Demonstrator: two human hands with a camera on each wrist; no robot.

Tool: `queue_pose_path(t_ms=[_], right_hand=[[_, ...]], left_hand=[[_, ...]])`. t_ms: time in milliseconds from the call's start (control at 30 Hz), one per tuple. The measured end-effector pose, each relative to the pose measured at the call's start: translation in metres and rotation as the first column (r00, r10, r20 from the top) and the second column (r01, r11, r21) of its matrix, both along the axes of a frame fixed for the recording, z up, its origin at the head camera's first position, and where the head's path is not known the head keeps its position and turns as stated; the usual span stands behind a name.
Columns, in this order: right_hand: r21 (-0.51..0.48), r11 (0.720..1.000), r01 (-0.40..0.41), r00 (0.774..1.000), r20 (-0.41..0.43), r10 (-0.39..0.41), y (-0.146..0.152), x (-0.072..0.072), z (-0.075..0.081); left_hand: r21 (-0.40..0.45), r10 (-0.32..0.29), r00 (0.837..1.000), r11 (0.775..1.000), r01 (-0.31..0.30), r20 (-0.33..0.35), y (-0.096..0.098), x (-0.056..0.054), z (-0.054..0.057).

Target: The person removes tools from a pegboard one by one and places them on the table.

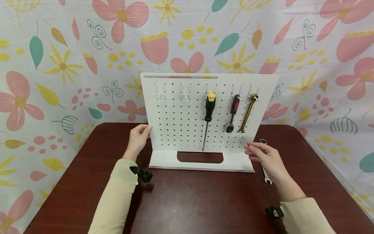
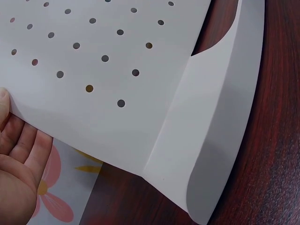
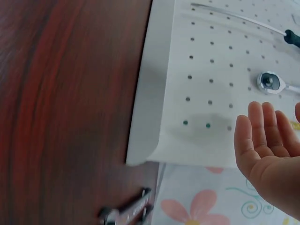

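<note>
A white pegboard (image 1: 181, 133) stands upright on its base on the table. My left hand (image 1: 139, 138) holds its left edge, thumb in front and fingers behind, as the left wrist view also shows. Beside the board's lower right edge is my right hand (image 1: 267, 157), fingers loosely extended and holding nothing; the right wrist view shows its palm (image 3: 269, 164). On the board's hooks hang a black-and-yellow screwdriver (image 1: 209, 112), a ratchet wrench (image 1: 234, 105) with a red-and-black handle, and a brass-coloured combination wrench (image 1: 247, 113).
A silver combination wrench (image 1: 266, 177) lies on the dark red-brown table (image 1: 187, 201), right of the board and partly behind my right hand. Two bare hooks (image 1: 185, 96) are at the board's upper left. A floral curtain (image 1: 73, 65) hangs behind.
</note>
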State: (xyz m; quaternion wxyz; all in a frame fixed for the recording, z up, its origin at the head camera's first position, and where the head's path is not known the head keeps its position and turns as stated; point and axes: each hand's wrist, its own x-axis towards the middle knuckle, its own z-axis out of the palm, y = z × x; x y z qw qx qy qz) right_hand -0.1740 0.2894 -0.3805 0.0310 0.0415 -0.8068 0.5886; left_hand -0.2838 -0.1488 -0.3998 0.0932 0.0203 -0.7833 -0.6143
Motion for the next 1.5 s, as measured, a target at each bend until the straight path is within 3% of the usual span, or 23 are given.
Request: queue_pose_path(t_ms=[1067, 1500], right_hand=[[-0.015, 0.99, -0.143, 0.989, 0.037, 0.143, -0.074, -0.042, 0.001], [-0.081, 0.978, -0.194, 0.98, 0.029, 0.197, -0.099, -0.054, 0.001]], left_hand=[[-0.024, -0.004, 1.0, 1.0, 0.004, 0.002, -0.002, -0.001, -0.002], [-0.027, -0.004, 1.0, 1.0, 0.004, -0.001, -0.001, 0.0, -0.001]])
